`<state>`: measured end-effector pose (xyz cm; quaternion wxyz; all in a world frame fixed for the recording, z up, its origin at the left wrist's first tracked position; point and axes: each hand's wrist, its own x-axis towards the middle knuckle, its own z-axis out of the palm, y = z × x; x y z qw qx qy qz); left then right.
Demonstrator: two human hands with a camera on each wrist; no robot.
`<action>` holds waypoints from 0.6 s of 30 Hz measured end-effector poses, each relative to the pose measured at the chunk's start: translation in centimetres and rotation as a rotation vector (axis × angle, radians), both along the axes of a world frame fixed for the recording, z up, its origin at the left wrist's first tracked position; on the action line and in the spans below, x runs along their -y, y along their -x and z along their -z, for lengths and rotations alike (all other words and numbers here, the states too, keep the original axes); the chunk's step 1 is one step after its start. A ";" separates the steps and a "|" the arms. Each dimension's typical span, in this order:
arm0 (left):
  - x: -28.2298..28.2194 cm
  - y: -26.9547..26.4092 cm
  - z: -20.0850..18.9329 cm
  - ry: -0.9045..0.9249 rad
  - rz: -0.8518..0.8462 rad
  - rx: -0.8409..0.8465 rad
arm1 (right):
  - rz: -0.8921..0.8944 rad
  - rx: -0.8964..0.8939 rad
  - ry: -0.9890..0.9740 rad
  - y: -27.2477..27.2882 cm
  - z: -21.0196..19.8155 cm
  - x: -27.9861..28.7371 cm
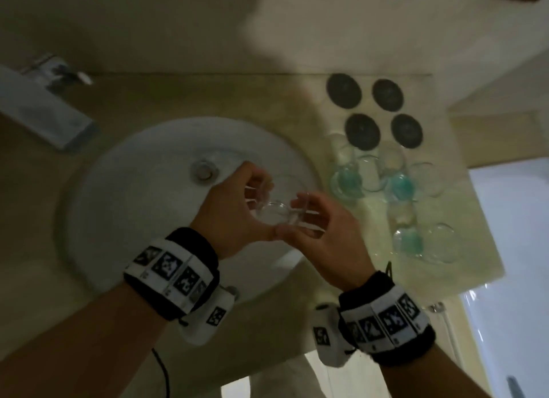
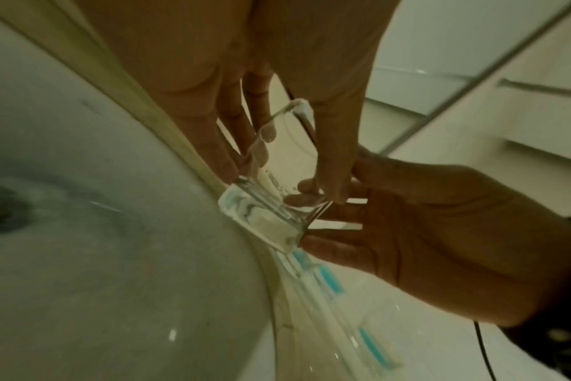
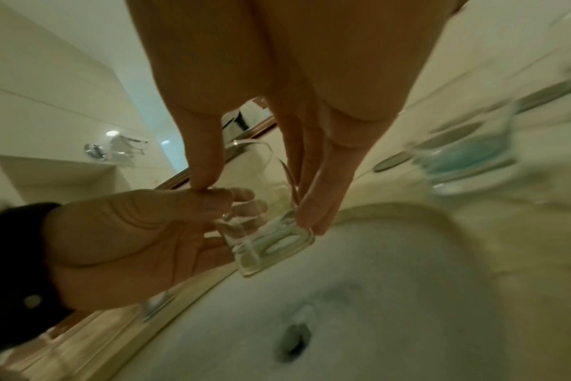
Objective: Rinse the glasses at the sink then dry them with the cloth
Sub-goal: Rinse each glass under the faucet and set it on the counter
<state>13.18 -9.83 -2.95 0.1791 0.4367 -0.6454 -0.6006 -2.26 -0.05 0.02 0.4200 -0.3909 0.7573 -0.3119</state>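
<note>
Both hands hold one clear glass (image 1: pixel 273 214) over the right side of the round white sink (image 1: pixel 118 189). My left hand (image 1: pixel 261 209) grips it from the left, fingers and thumb curled round its wall. My right hand (image 1: pixel 289 217) pinches the same glass from the right. In the left wrist view the glass (image 2: pixel 277 206) lies tilted between the left hand (image 2: pixel 280 180) and the right hand (image 2: pixel 440 232). The right wrist view shows the glass (image 3: pixel 271 239) with its thick base toward the camera, the right hand (image 3: pixel 258 203) on it and the left hand (image 3: pixel 131 232) beside it.
Several more glasses (image 1: pixel 398 186), some with blue-green bases, stand on a pale cloth or mat (image 1: pixel 463 219) right of the sink. Four dark round coasters (image 1: pixel 362 131) lie behind them. The tap (image 1: pixel 47 100) is at the upper left, the drain (image 1: pixel 205 170) mid-basin.
</note>
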 end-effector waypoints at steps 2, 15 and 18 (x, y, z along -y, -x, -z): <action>-1.3 2.8 -0.4 0.058 0.098 0.009 | 0.100 0.050 0.026 2.1 -0.2 -2.3; -7.4 13.5 2.1 0.167 0.286 0.019 | 0.259 0.005 0.013 11.5 3.7 -10.3; -7.8 14.6 2.5 0.180 0.283 0.072 | 0.215 -0.028 -0.012 12.7 4.2 -10.7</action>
